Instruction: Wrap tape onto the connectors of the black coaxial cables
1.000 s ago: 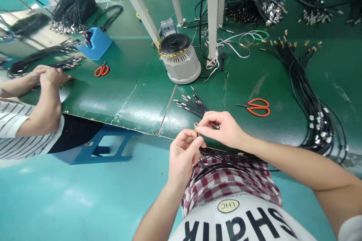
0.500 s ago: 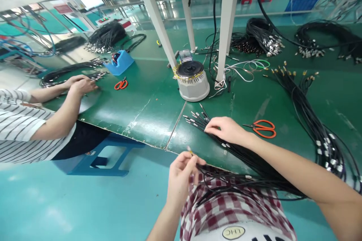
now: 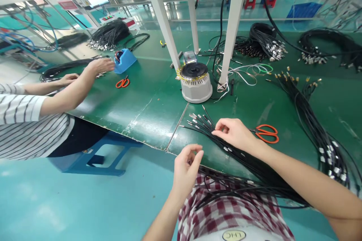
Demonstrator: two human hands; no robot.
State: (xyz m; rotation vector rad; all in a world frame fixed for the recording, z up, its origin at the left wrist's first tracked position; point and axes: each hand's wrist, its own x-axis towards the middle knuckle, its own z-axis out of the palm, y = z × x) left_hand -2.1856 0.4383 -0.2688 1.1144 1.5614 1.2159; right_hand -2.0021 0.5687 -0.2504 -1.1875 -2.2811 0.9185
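A bundle of thin black cables (image 3: pixel 240 157) with silvery metal ends lies slantwise on the green table in front of me. My right hand (image 3: pixel 230 132) is closed at this bundle near its ends, thumb and forefinger pinched on a black cable; the exact grip is partly hidden. Over the table's front edge, my left hand (image 3: pixel 186 163) has its thumb and forefinger apart, with nothing visible between them. More black cables (image 3: pixel 223 192) hang over the edge and lie across my checked apron. Orange-handled scissors (image 3: pixel 266 133) rest just right of my right hand.
A round grey tape dispenser (image 3: pixel 196 86) stands beside the frame's post (image 3: pixel 230 30). Another cable bundle (image 3: pixel 308 116) lies to the right, white wires (image 3: pixel 246 71) behind. At left, a co-worker's hand (image 3: pixel 98 66) is near a blue tape holder (image 3: pixel 125 61); more orange scissors (image 3: pixel 122 82) lie close.
My left hand has let go of the cable end it held and opened. A cable end now sticks out leftward from the bundle. The co-worker's hand has reached toward the blue holder.
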